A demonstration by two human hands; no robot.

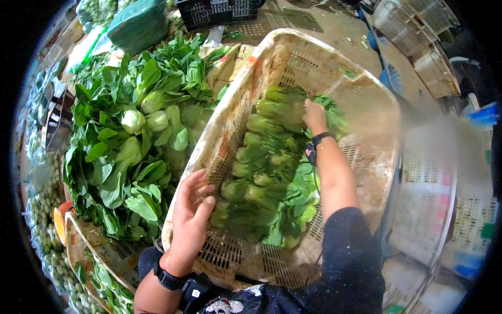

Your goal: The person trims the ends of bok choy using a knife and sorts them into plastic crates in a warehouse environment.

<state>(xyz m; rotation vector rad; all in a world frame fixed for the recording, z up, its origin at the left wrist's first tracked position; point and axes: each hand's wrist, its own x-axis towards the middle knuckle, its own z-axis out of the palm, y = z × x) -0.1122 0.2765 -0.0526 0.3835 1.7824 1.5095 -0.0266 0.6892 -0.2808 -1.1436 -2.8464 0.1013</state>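
A large, dirty white plastic crate stands tilted before me, with rows of bok choy laid inside, pale stem ends to the left and leaves to the right. My right hand reaches into it and touches the bok choy at the far end of the rows; its fingertips are partly hidden, so a grip cannot be told. My left hand is over the crate's near left rim, fingers apart and slightly curled, with nothing in it. Left of the crate lies a big heap of loose bok choy.
A second crate with greens is at the lower left, near bagged produce. A black crate and a green wrapped bundle stand at the back. Stacked white crates line the right, with more at the upper right.
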